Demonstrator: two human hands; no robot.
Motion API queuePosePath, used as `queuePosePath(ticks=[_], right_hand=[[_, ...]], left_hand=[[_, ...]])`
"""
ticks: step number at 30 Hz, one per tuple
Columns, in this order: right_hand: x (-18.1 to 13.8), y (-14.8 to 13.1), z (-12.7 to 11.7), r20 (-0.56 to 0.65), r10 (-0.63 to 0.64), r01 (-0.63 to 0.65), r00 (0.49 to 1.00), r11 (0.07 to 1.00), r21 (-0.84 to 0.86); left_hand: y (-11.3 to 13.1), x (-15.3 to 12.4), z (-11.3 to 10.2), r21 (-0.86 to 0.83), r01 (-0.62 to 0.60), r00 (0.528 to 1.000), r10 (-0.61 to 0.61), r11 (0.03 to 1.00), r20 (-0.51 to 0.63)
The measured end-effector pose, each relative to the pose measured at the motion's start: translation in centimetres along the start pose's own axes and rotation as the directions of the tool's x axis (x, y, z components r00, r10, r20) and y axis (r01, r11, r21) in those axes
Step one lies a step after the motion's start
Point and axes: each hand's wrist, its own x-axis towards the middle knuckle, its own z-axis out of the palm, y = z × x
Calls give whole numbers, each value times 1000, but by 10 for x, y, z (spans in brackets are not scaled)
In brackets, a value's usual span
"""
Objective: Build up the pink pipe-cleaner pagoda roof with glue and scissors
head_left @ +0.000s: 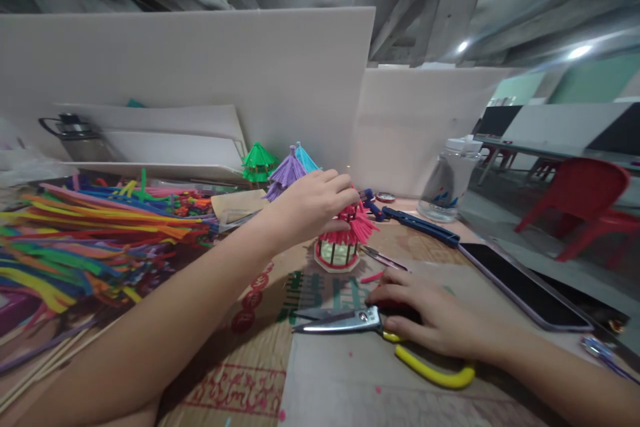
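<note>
Left hand pinches the flimsy pavilion by its roof, base likely sturdier; right hand apparently rests slack on snips.

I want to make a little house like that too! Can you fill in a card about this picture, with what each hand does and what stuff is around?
Left hand: fingers closed on the roof of the little red pavilion
Right hand: lies flat on the yellow-handled snips on the table
Craft supply: big pile of coloured pipe cleaners, on the left
Other models: green roof, purple roof, blue roof, behind the left hand
Also on table: tweezers, phone, clear bottle
</note>
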Motion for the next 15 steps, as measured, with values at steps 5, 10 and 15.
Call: queuePosePath(ticks=[5,10,15], right_hand=[[0,1,1,-2,-23,23,1000,1000,-7],[0,3,1,-8,-16,16,1000,1000,-7],[0,8,3,16,-7,7,1000,1000,-5]], left_hand=[[2,2,6,24,2,1000,-1,1000,-20],[-23,-7,-11,-177,256,940,-287,950,-184],[-74,-37,5,-355,657,641,-740,665,-201]])
